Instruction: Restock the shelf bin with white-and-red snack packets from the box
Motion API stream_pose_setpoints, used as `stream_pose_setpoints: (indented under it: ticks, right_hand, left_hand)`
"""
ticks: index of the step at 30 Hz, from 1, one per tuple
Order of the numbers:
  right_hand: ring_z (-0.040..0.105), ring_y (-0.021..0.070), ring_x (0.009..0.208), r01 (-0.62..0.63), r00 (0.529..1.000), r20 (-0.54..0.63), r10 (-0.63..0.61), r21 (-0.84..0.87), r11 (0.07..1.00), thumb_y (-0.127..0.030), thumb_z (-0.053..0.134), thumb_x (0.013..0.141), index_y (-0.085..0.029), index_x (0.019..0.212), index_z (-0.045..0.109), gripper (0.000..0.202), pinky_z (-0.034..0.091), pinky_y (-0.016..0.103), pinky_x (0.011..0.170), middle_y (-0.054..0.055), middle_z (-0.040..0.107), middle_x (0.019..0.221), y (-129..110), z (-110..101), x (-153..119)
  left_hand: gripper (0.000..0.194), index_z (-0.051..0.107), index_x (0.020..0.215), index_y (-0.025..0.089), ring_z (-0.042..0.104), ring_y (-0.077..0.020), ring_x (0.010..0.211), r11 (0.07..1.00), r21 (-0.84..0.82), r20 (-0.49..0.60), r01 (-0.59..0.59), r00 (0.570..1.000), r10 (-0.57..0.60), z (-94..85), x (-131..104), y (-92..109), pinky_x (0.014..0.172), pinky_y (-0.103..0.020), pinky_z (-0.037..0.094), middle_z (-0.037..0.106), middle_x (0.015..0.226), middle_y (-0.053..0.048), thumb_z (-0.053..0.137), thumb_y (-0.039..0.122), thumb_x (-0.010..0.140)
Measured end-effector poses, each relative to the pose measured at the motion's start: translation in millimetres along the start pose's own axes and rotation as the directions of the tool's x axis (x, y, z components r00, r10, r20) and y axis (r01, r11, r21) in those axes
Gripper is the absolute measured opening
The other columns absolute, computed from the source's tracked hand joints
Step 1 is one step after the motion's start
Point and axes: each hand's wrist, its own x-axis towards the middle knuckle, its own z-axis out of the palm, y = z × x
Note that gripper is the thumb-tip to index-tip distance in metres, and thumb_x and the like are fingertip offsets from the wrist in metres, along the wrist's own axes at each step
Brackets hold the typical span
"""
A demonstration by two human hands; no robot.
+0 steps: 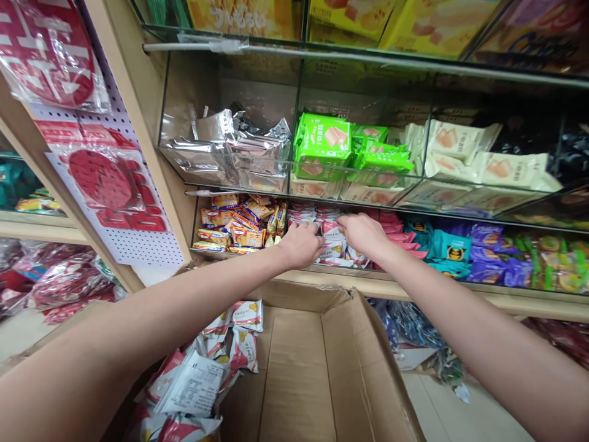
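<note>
Both hands reach into a bottom-shelf compartment of pink-and-white snack packets. My left hand is at its left side, fingers curled against the packets, fingertips partly hidden. From the right, my right hand has its fingers bent and pressed on packets of the same kind. Below the shelf stands an open cardboard box, with more pink-and-white packets heaped along its left side. One packet with a printed white back lies on top of that heap.
Small orange packets fill the compartment on the left. To the right are pink packets, teal packets and purple packets. Above, a glass-fronted shelf holds green packets and silver packets. A wooden upright stands at left.
</note>
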Motion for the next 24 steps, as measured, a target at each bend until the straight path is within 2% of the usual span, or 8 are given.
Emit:
stream_pose_setpoints:
  ticks: [5,7,10,13,20,24]
  right_hand:
    - [0.056,0.0221,0.089,-0.034,0.999,-0.007,0.034,0.033,0.999,-0.027,0.034,0.085,-0.025,0.109,0.054,0.031,0.039,0.029,0.068,0.008,0.063,0.098,0,0,12]
    - [0.057,0.0219,0.089,-0.037,0.999,-0.001,0.037,0.054,0.998,-0.030,0.036,0.084,-0.024,0.111,0.051,0.032,0.039,0.029,0.069,0.008,0.063,0.099,0,2,16]
    - [0.058,0.0203,0.088,-0.017,1.000,0.021,0.015,0.096,0.995,-0.030,0.041,0.082,-0.023,0.106,0.054,0.028,0.039,0.027,0.070,0.006,0.064,0.097,3,6,21]
    - [0.057,0.0177,0.091,0.008,1.000,0.025,-0.011,0.137,0.990,-0.026,0.042,0.081,-0.024,0.100,0.057,0.025,0.039,0.024,0.073,0.004,0.064,0.100,7,10,24]
    - [0.056,0.0158,0.094,0.034,0.999,-0.004,-0.033,0.167,0.985,-0.024,0.040,0.081,-0.022,0.102,0.058,0.028,0.038,0.022,0.077,0.004,0.064,0.102,9,14,27]
    - [0.057,0.0179,0.092,0.045,0.999,0.018,-0.048,0.129,0.991,-0.023,0.045,0.077,-0.021,0.093,0.063,0.024,0.039,0.024,0.077,0.006,0.065,0.097,8,10,25]
  left_hand:
    - [0.033,0.060,0.093,0.016,0.048,-0.0272,0.091,0.999,0.027,-0.041,0.017,0.999,-0.016,3.8,-2,1,0.074,-0.041,0.036,0.052,0.095,-0.012,0.038,0.038,0.083]
    - [0.031,0.060,0.091,0.016,0.047,-0.0264,0.090,0.999,0.044,-0.069,-0.014,0.997,0.017,5.0,-1,4,0.075,-0.042,0.035,0.053,0.094,-0.011,0.036,0.033,0.084]
    - [0.031,0.060,0.087,0.015,0.046,-0.0256,0.091,0.996,0.074,-0.092,-0.059,0.994,0.065,6.5,0,8,0.077,-0.043,0.033,0.052,0.094,-0.011,0.032,0.027,0.086]
    - [0.031,0.060,0.088,0.013,0.045,-0.0271,0.093,0.994,0.076,-0.096,-0.079,0.992,0.086,7.2,1,9,0.077,-0.045,0.033,0.052,0.097,-0.013,0.034,0.028,0.085]
    - [0.031,0.054,0.104,0.016,0.043,-0.0263,0.096,0.992,0.007,-0.045,-0.125,0.991,0.125,2.4,1,8,0.082,-0.047,0.030,0.055,0.099,-0.011,0.038,0.032,0.083]
    - [0.033,0.057,0.096,0.017,0.044,-0.0254,0.095,0.995,0.034,-0.099,-0.093,0.990,0.096,-0.7,-3,6,0.085,-0.047,0.028,0.055,0.097,-0.011,0.033,0.037,0.085]
